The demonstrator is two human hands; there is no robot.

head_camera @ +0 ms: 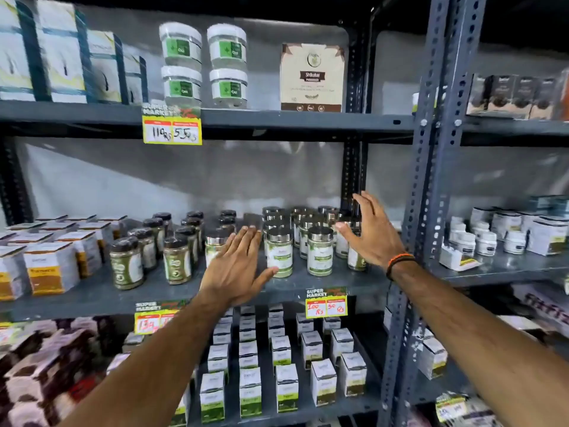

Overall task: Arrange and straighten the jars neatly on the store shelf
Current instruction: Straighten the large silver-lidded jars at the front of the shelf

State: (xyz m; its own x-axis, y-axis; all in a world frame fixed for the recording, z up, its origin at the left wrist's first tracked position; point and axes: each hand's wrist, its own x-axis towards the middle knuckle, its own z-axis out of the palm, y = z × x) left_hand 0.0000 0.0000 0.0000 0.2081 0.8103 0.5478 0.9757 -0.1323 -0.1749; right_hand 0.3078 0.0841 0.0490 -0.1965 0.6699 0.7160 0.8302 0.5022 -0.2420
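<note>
Silver-lidded jars with white and green labels (279, 252) stand in rows on the middle shelf (154, 291), right of centre. My left hand (237, 266) is flat and open at the left flank of this group, its thumb touching the front-left jar. My right hand (368, 234) is open with fingers spread at the right flank, partly covering the rightmost jars. A second front jar (320, 255) stands between both hands. Dark-lidded jars (127, 263) with green contents stand in rows further left.
Yellow and white boxes (50, 266) fill the shelf's left end. A perforated steel upright (431, 180) rises right of my right hand. Clear gel tubs (181, 44) and a cream carton sit above. Small white boxes (286, 386) line the shelf below.
</note>
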